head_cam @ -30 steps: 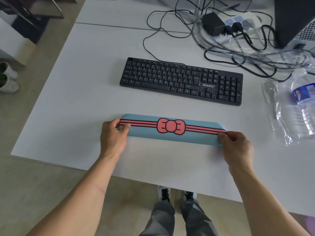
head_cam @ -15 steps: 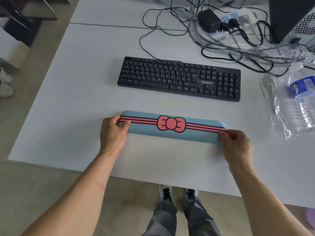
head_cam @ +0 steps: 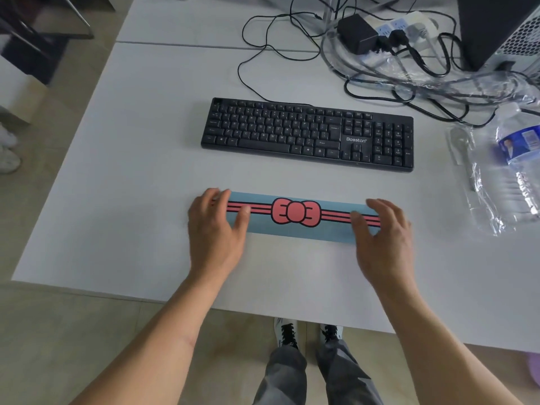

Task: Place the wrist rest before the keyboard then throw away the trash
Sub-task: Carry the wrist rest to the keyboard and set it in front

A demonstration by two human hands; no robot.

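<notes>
Worktop (head_cam: 122,182), white, carrying all items listed; the keyboard serves as landmark throughout. Computer tower (head_cam: 496,27), dark, well beyond the keyboard's right end. Keyboard (head_cam: 306,134), black, lying flat and slightly skewed, its lead running off behind it into a tangle of cables (head_cam: 394,68). Wrist rest (head_cam: 295,216), blue with red stripes and a bow, lying flat on the near side of the keyboard, roughly parallel to it but apart — a clear strip of worktop shows between the two. Clear plastic wrapper (head_cam: 479,182), crumpled, just off the keyboard's right end; judged to be the trash. Water bottle (head_cam: 523,159), lying on that wrapper. Left hand (head_cam: 217,226), fingers spread, resting over the rest's left end without gripping it. Right hand (head_cam: 382,232), likewise spread over the right end. Risks, as judged: pushing with flat palms could slide one end ahead of the other and leave the rest crooked, or shove it into the keyboard and shift that too; pulling the wrapper free could roll the bottle toward the worktop's edge.
</notes>
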